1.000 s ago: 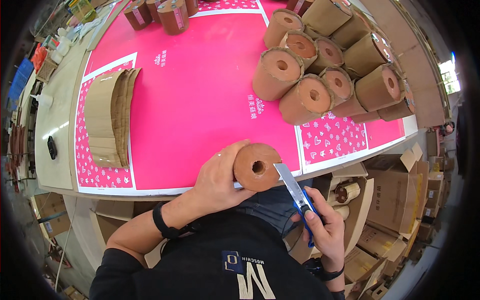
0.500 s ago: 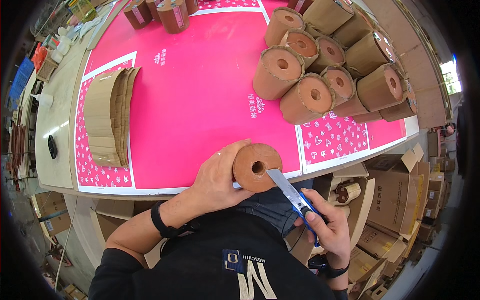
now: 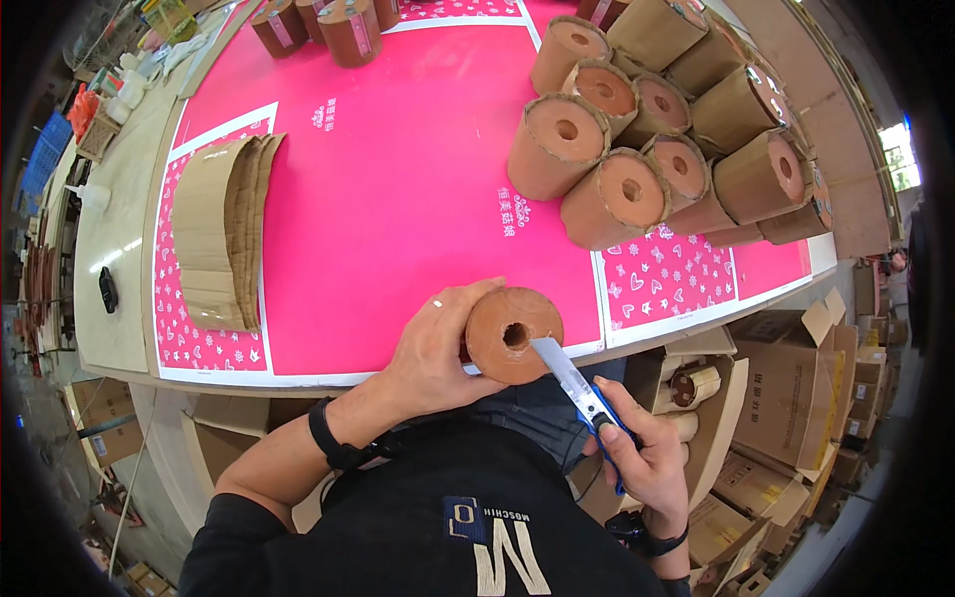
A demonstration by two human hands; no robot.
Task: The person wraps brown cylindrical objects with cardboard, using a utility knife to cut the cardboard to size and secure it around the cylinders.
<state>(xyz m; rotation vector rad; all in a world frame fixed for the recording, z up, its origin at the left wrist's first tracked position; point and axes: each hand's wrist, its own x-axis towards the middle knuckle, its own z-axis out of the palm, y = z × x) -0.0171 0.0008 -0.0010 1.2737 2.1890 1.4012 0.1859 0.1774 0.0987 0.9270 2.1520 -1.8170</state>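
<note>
My left hand (image 3: 433,343) is wrapped round a reddish-brown cylinder (image 3: 532,306), whose round end with a hole in the middle faces up. It is held over the table's front edge. In my right hand (image 3: 645,453) is a blue utility knife (image 3: 595,408) with its blade out. The blade tip lies at the cylinder's end face, just right of the hole; whether it touches I cannot tell. Beyond, at the right of the table, similar cylinders wrapped in brown cardboard (image 3: 565,139) stand and lie in a cluster.
A pink printed sheet (image 3: 398,199) covers the table. Curved brown cardboard pieces (image 3: 214,234) are stacked at its left, and several unwrapped brown cylinders (image 3: 350,35) stand at the far side. Open cardboard boxes (image 3: 786,388) sit below the table at the right.
The knife handle and my right hand have shifted slightly left, with the blade still by the hole. My left hand keeps its hold on the cylinder. The whole view has shifted slightly.
</note>
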